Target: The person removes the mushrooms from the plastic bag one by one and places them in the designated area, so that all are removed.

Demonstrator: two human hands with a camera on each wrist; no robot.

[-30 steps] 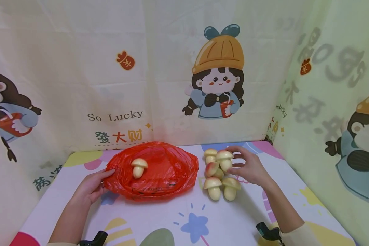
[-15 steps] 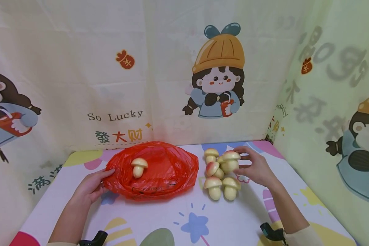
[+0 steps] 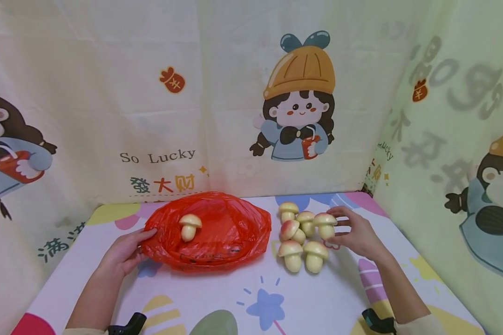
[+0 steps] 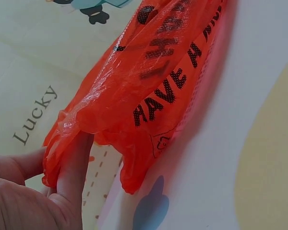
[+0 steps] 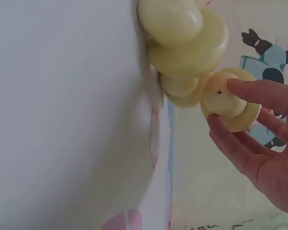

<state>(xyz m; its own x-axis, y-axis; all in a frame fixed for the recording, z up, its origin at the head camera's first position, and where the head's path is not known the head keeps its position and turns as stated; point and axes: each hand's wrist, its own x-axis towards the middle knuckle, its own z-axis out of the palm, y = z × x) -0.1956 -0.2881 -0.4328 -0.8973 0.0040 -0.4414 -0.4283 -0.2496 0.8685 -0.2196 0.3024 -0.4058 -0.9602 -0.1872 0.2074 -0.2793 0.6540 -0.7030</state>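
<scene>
My left hand (image 3: 123, 253) holds the left edge of a red plastic bag (image 3: 239, 223). In the left wrist view, the thumb and fingers of that hand (image 4: 43, 203) pinch the bag's thin film (image 4: 110, 100), which bears black printed letters. One cream mushroom (image 3: 189, 228) shows in the left part of the bag's spread opening. My right hand (image 3: 356, 237) pinches another mushroom (image 3: 325, 225), cap up, at the right of a group. In the right wrist view, its thumb presses the stem of this mushroom (image 5: 223, 98) and its fingers reach round the cap.
Several glossy cream mushrooms cluster right of the bag, among them a back mushroom (image 3: 288, 211), a tilted pink-capped mushroom (image 3: 291, 229) and a front mushroom (image 3: 316, 256). The patterned tabletop (image 3: 310, 302) meets a printed cloth backdrop (image 3: 230, 139) behind and at both sides.
The right hand has moved right and slightly toward the front with its mushroom, away from the group, uncovering another mushroom behind it. The left hand and the bag have stayed in place.
</scene>
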